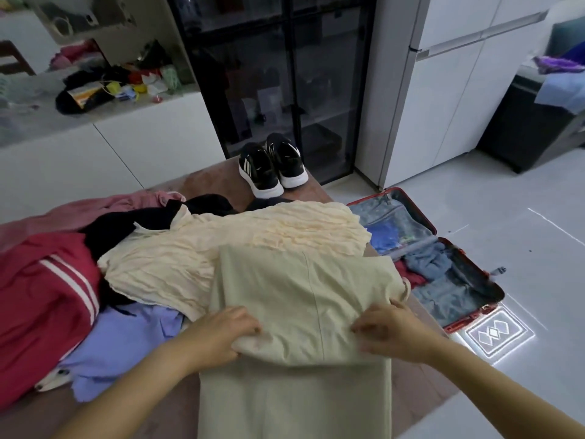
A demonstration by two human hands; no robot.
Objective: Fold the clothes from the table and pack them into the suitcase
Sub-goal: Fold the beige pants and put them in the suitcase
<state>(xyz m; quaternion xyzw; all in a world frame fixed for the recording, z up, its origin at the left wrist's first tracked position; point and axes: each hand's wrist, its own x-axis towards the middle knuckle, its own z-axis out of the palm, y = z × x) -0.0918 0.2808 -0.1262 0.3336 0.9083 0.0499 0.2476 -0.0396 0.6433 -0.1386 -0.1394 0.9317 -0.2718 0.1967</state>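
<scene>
Gripping the folded edge of the pale green garment (304, 299) on the table (218, 180), left hand (226, 332) and right hand (391, 329) flank its lengthwise seam, the suitcase (443, 264) nearer the right.

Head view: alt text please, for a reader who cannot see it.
Both hands, left hand and right hand, grip a folded edge of a pale green garment on a table piled with clothes. An open red suitcase, partly packed, lies on the floor to the right; black sneakers sit at the table's far end.
</scene>
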